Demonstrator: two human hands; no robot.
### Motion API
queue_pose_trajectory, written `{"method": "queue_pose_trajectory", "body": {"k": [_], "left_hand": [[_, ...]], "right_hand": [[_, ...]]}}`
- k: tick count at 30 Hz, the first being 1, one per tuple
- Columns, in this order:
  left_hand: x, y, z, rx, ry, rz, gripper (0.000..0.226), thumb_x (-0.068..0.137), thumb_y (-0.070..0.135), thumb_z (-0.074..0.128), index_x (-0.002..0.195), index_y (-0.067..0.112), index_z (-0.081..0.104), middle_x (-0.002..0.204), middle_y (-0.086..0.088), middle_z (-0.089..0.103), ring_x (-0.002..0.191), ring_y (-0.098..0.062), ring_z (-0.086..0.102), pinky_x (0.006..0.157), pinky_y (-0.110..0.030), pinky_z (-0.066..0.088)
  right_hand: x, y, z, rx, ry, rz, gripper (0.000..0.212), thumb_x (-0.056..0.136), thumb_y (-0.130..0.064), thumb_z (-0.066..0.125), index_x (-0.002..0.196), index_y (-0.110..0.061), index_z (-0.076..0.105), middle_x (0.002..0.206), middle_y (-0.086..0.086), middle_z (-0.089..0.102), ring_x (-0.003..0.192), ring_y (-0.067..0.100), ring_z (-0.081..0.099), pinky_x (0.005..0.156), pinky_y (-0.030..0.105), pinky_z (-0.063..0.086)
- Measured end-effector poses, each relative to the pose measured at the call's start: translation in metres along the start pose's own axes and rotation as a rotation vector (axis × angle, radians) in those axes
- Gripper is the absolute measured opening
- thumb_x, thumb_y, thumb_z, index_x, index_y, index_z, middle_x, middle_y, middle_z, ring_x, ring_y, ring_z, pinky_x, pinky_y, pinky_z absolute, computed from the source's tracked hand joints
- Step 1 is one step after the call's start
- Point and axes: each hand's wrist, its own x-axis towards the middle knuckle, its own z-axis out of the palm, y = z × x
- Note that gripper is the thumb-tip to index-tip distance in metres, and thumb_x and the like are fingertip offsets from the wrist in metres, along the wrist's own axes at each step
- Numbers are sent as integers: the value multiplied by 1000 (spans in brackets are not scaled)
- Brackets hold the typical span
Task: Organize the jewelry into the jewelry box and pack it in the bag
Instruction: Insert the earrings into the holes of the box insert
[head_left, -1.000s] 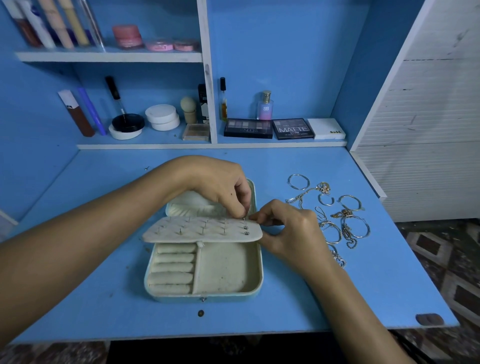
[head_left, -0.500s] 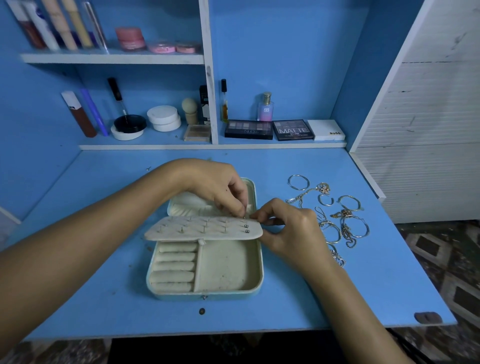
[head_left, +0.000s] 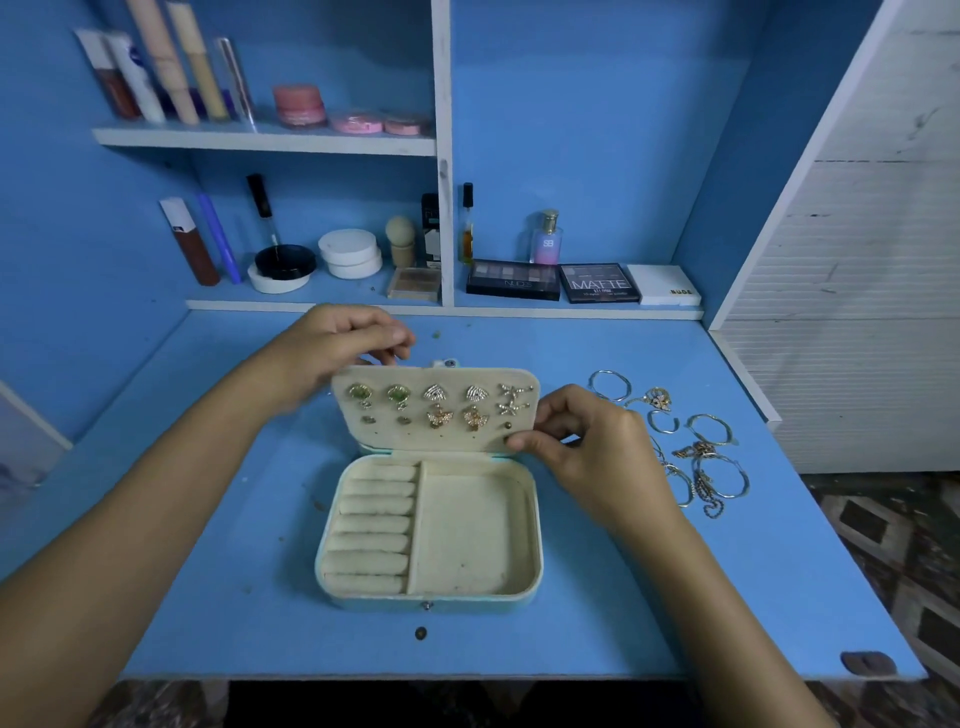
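An open mint jewelry box (head_left: 535, 545) lies mid-table, with ring rolls on its left and a bare tray on its right. Its cream earring panel (head_left: 415, 434) stands raised, its front facing me with several earring pairs pinned to it. My right hand (head_left: 592, 457) pinches the panel's lower right corner. My left hand (head_left: 337, 343) is behind the panel's top left edge with curled fingers; whether it grips the panel is unclear. Loose bracelets and chains (head_left: 696, 452) lie on the table to the right of the box.
Cosmetics fill the shelves behind: eyeshadow palettes (head_left: 556, 280), a perfume bottle (head_left: 545, 236), white jars (head_left: 349, 253), tubes (head_left: 156, 78). A white slatted panel (head_left: 857, 312) borders the blue table (head_left: 208, 597) on the right. No bag is in view.
The earring panel has flipped up from lying flat over the box to standing upright, now showing the earring fronts. My left hand moved up and back; my right hand kept the corner.
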Motion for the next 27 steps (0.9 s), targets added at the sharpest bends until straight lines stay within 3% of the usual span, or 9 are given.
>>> {"method": "queue_pose_trajectory", "body": {"k": [3,7,12,17,24,27], "left_hand": [[-10,-11,1,-70,175,-2,31,96,14,59,75,29,78,82,6,73,77,-5,64,76,-25,47],[-23,-28,4,-35,335,5,35,99,12,56,80,33,77,84,7,73,82,-13,62,77,-33,50],[-40,-43,14,12,444,2,27,100,21,56,81,28,74,71,8,68,61,-5,55,63,-27,43],[-52,-52,24,130,510,52,19,99,27,57,87,27,72,66,19,64,58,4,53,56,-8,38],[-57,-63,30,184,490,79,11,91,24,69,90,35,70,90,20,68,80,1,60,68,-6,41],[-57,-64,31,258,478,96,19,89,23,72,88,41,65,91,16,67,80,-6,60,68,-7,42]], "right_hand": [[3,0,0,6,-10,53,19,79,-26,83,81,-26,64,70,-15,70,71,3,63,64,13,44],[4,-1,2,-30,3,71,14,83,-25,79,84,-24,65,69,-11,66,71,1,59,64,9,41],[6,-1,7,-27,6,118,11,87,-25,76,90,-18,68,72,-9,64,68,1,55,64,10,42],[9,-1,10,-65,15,149,11,88,-25,75,92,-18,68,73,-9,62,64,-1,54,62,10,42],[10,-2,11,-133,-13,221,8,92,-28,69,91,-20,71,78,-9,67,66,8,59,57,12,43],[11,-4,10,-123,-25,247,9,92,-30,69,90,-22,71,75,-7,68,68,15,64,65,26,52]]}}
